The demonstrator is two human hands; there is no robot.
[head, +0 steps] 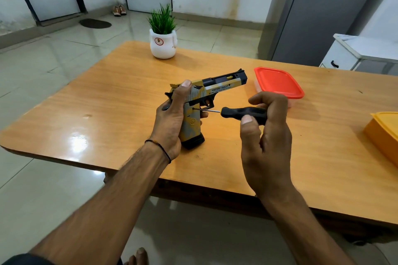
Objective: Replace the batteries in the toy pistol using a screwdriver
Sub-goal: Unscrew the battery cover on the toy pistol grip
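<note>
**Inspector:** Surroundings?

**Assessor:** The toy pistol (217,87) is upright over a wooden table (107,97), muzzle pointing right. I cannot tell whether its butt touches the top. Behind the pistol, well apart, stands a potted plant (162,36). Near its muzzle, to the right, sits a red-lidded box (277,84). Farther right is a yellow container (385,133).

**Inspector:** Anything obscured?

**Assessor:** The left hand (170,120) covers the rear of the grip. The screw under the screwdriver (239,113) tip is too small to make out. Fingers hide the handle's far end, and the frame edge cuts off the yellow container.

**Inspector:** Hands?

**Assessor:** The left hand wraps the grip from behind, thumb up along the slide. The right hand (267,135), right of the pistol, pinches the black handle between thumb and curled fingers. The shaft is level, its tip on the grip's side just behind the trigger.
</note>
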